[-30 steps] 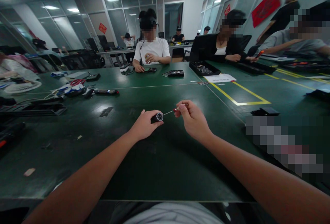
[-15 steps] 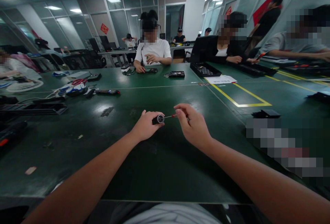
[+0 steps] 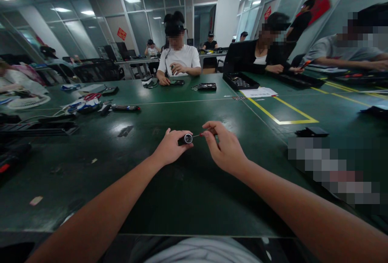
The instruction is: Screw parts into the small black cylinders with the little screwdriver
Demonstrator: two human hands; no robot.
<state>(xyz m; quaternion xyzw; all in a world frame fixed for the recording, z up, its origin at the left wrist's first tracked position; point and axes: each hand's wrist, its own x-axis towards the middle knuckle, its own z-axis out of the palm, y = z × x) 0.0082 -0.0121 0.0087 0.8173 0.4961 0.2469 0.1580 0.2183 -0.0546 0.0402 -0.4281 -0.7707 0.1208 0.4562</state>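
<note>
My left hand [image 3: 170,146] is wrapped round a short black cylinder [image 3: 187,138], whose round silver-rimmed end points toward me. To its right, my right hand [image 3: 226,146] pinches a small screwdriver [image 3: 202,134] with a red collar. The thin metal shaft runs leftward to the cylinder's rim; whether the tip touches or enters it I cannot tell. Most of the screwdriver's handle is hidden by my fingers. Both hands are above the green table [image 3: 194,198].
Scissors with red handles [image 3: 92,96] and cables lie at the left, near a dark pen-like tool [image 3: 126,108]. A black tray [image 3: 241,81] and white paper [image 3: 259,92] lie far right of centre. A small black box [image 3: 312,132] is at the right. Several people sit across the table.
My right thumb and fingers have shifted slightly left along the screwdriver, and more of its handle shows behind them. My left hand keeps its hold on the black cylinder.
</note>
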